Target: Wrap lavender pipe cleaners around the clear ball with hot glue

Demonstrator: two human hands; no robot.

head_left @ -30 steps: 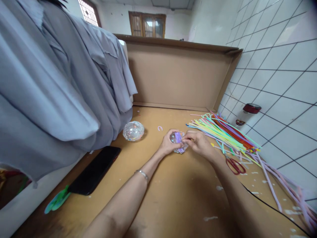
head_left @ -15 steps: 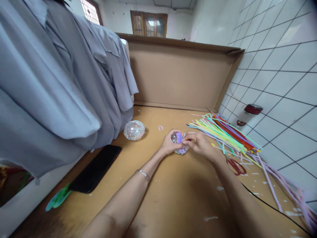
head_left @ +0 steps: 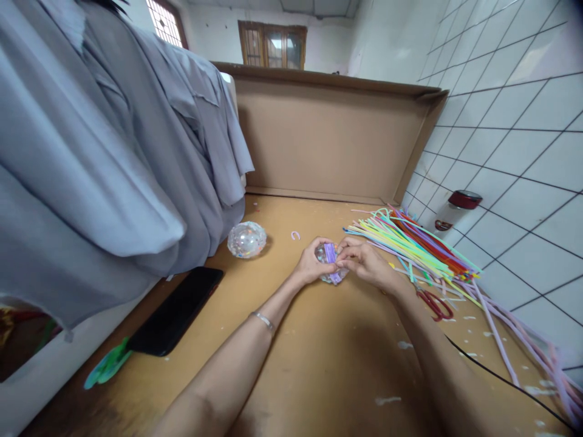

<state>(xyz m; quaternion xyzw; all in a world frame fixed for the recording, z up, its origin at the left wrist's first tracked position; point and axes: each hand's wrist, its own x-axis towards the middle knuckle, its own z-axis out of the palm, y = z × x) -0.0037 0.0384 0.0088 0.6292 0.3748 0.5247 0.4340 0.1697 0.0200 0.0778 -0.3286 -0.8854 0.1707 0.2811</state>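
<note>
My left hand (head_left: 313, 262) is closed round the left side of a clear faceted plastic piece (head_left: 325, 278), with purple fuzzy strips (head_left: 330, 252) across its middle. My right hand (head_left: 363, 262) meets it from the other side, thumb and fingers pinched at the purple strips; what lies between those fingertips is too small to make out. Further left on the table rests a clear faceted bowl-like piece (head_left: 246, 239) with small coloured bits on it. A small pink curved piece (head_left: 296, 235) lies between that and my left hand.
Many coloured pipe cleaners (head_left: 410, 243) lie at the right by the tiled wall, beside red-handled scissors (head_left: 435, 304) and a red-lidded jar (head_left: 455, 211). A black phone (head_left: 177, 311) lies left. Grey cloth (head_left: 136, 152) hangs over the left side; a cardboard panel (head_left: 323, 139) stands behind.
The fingers of my right hand have shifted slightly at the purple strips. My left hand keeps its hold, and the things on the table stay in place.
</note>
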